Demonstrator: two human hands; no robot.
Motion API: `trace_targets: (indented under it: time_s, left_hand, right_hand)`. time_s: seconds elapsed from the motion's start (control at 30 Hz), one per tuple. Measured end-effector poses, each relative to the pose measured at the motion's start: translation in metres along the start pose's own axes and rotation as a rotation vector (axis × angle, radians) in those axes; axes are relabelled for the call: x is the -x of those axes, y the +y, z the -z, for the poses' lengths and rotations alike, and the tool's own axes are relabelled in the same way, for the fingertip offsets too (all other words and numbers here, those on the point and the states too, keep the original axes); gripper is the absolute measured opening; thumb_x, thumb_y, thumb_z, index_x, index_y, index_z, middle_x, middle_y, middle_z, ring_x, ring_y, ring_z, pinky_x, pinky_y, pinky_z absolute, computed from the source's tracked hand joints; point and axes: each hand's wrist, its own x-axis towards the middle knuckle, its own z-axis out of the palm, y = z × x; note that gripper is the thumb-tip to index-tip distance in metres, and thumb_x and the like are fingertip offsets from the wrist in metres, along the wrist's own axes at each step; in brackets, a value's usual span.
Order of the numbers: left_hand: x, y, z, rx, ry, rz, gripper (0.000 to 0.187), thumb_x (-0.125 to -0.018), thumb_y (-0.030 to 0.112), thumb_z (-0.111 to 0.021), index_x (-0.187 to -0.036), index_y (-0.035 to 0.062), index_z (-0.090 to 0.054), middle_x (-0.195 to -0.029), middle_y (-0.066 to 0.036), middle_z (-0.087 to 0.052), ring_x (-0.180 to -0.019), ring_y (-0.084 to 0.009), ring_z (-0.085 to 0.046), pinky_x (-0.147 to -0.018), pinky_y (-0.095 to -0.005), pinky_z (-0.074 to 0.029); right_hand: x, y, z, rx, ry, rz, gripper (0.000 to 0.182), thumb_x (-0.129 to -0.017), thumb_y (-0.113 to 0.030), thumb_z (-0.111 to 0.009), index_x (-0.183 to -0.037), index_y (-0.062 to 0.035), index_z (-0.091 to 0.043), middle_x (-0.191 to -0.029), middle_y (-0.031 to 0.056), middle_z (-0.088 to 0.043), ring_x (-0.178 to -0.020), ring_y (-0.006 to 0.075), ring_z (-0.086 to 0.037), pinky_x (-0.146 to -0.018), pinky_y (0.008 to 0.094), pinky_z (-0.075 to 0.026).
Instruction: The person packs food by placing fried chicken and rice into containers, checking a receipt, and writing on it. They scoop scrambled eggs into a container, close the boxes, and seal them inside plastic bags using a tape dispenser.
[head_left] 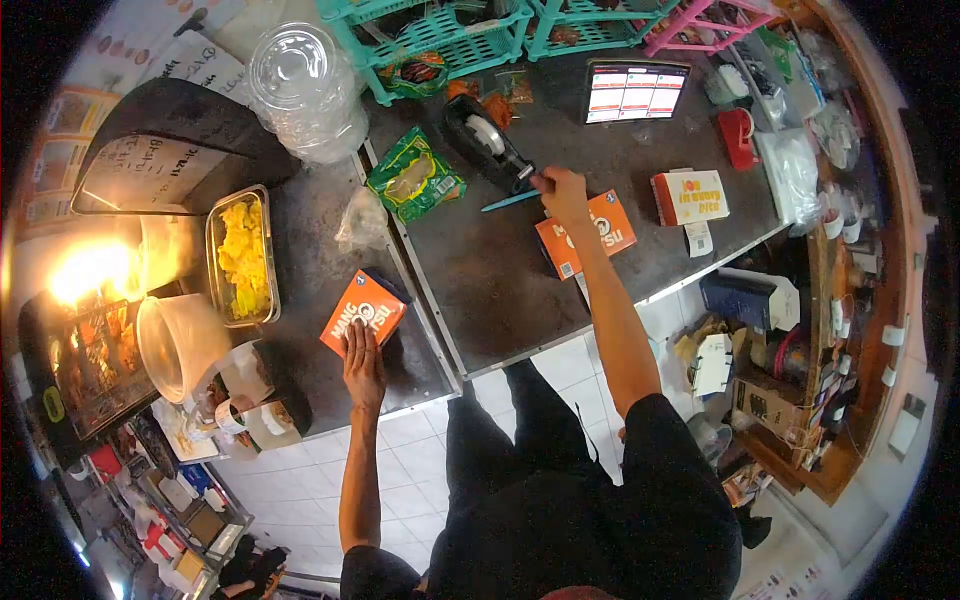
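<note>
Fingers of the left hand [364,362] lie flat on an orange box [365,310]; right hand [560,192] pinches a tape strip [511,201].

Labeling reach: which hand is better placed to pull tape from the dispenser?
Right, probably. The right hand is at the tape dispenser, holding a blue pen. The left hand rests on the orange box, farther away.

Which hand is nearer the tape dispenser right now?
Right. The right hand is just beside the tape dispenser, at its front end. The left hand is far off, resting on an orange box.
</note>
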Motion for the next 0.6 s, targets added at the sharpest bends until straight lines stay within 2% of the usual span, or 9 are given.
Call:
trace_targets:
  time_s: [0.1, 0.17, 0.2, 0.27, 0.33, 0.4, 0.43, 0.5, 0.6]
  left_hand:
    - [-0.006, 0.004, 0.001, -0.011, 0.038, 0.053, 0.037, -0.095, 0.006, -0.054, -0.131, -0.0018, -0.055, -0.143, -0.02, -0.048, -0.135, -0.0361, -0.042, -0.112, -0.0504, -0.032]
    - [-0.008, -0.001, -0.004, -0.01, 0.093, 0.055, 0.037, -0.094, 0.006, -0.055, -0.13, -0.0018, -0.055, -0.142, -0.02, -0.049, -0.134, -0.0364, -0.043, -0.112, -0.05, -0.033]
    - [-0.008, -0.003, -0.011, 0.018, 0.092, 0.097, 0.038, -0.093, 0.006, -0.055, -0.13, -0.0016, -0.056, -0.141, -0.02, -0.049, -0.134, -0.0361, -0.044, -0.112, -0.0491, -0.032]
    - [-0.013, 0.004, -0.005, 0.028, 0.11, 0.112, 0.037, -0.093, 0.007, -0.055, -0.129, -0.0013, -0.056, -0.141, -0.02, -0.049, -0.135, -0.0351, -0.043, -0.113, -0.0476, -0.031]
    - [-0.014, 0.0, -0.008, 0.035, 0.128, 0.1, 0.039, -0.095, 0.008, -0.052, -0.133, -0.0006, -0.053, -0.143, -0.02, -0.048, -0.136, -0.0351, -0.041, -0.114, -0.0475, -0.03]
    - [-0.014, -0.001, -0.01, 0.05, 0.149, 0.1, 0.04, -0.094, 0.007, -0.053, -0.133, -0.0006, -0.053, -0.143, -0.019, -0.048, -0.136, -0.035, -0.041, -0.114, -0.0474, -0.03]
    - [-0.013, -0.001, -0.011, 0.064, 0.161, 0.099, 0.041, -0.094, 0.007, -0.053, -0.134, -0.0007, -0.052, -0.143, -0.019, -0.048, -0.137, -0.035, -0.041, -0.114, -0.0473, -0.03]
    - [-0.014, 0.0, -0.006, 0.065, 0.118, 0.105, 0.042, -0.093, 0.007, -0.055, -0.134, -0.0016, -0.052, -0.144, -0.019, -0.047, -0.137, -0.0343, -0.041, -0.114, -0.0471, -0.03]
    - [-0.016, -0.003, 0.001, 0.085, 0.088, 0.108, 0.047, -0.09, 0.007, -0.058, -0.135, -0.0023, -0.051, -0.144, -0.02, -0.046, -0.138, -0.0336, -0.039, -0.115, -0.0467, -0.029]
  right_hand:
    - [0.006, 0.066, -0.013, 0.328, -0.028, 0.066, 0.027, -0.085, -0.025, -0.07, -0.075, -0.0007, -0.063, -0.061, 0.0161, -0.06, -0.06, 0.0365, -0.061, -0.059, 0.0431, -0.048]
    - [0.0, 0.004, 0.024, 0.148, 0.021, 0.105, 0.03, -0.087, -0.027, -0.068, -0.073, -0.0016, -0.061, -0.061, 0.0163, -0.059, -0.057, 0.0349, -0.059, -0.056, 0.0434, -0.046]
    - [0.005, -0.045, 0.042, 0.079, -0.072, -0.064, 0.029, -0.088, -0.027, -0.067, -0.073, -0.0023, -0.062, -0.062, 0.016, -0.06, -0.057, 0.0323, -0.059, -0.056, 0.0421, -0.045]
    - [0.034, -0.121, 0.044, -0.122, -0.253, -0.081, 0.028, -0.09, -0.026, -0.065, -0.075, -0.003, -0.063, -0.065, 0.0154, -0.061, -0.058, 0.0296, -0.06, -0.056, 0.0404, -0.045]
    - [0.08, -0.178, 0.004, -0.303, -0.336, 0.009, 0.024, -0.089, -0.026, -0.064, -0.079, -0.0038, -0.067, -0.069, 0.0156, -0.064, -0.061, 0.0291, -0.062, -0.058, 0.0407, -0.046]
    - [0.117, -0.222, -0.049, -0.256, -0.545, -0.08, 0.025, -0.087, -0.029, -0.066, -0.086, -0.005, -0.071, -0.078, 0.017, -0.068, -0.07, 0.0336, -0.067, -0.064, 0.0437, -0.051]
    - [0.137, -0.237, -0.083, -0.363, -0.482, -0.056, 0.027, -0.086, -0.03, -0.066, -0.084, -0.0036, -0.07, -0.076, 0.019, -0.067, -0.07, 0.0364, -0.067, -0.064, 0.0459, -0.052]
    - [0.167, -0.248, -0.145, -0.238, -0.48, -0.068, 0.027, -0.085, -0.029, -0.066, -0.079, -0.0027, -0.069, -0.073, 0.0204, -0.066, -0.068, 0.0376, -0.067, -0.064, 0.0474, -0.052]
    - [0.181, -0.26, -0.152, -0.173, -0.429, -0.283, 0.027, -0.084, -0.028, -0.067, -0.076, -0.0026, -0.069, -0.071, 0.0208, -0.066, -0.067, 0.0387, -0.066, -0.064, 0.0475, -0.052]
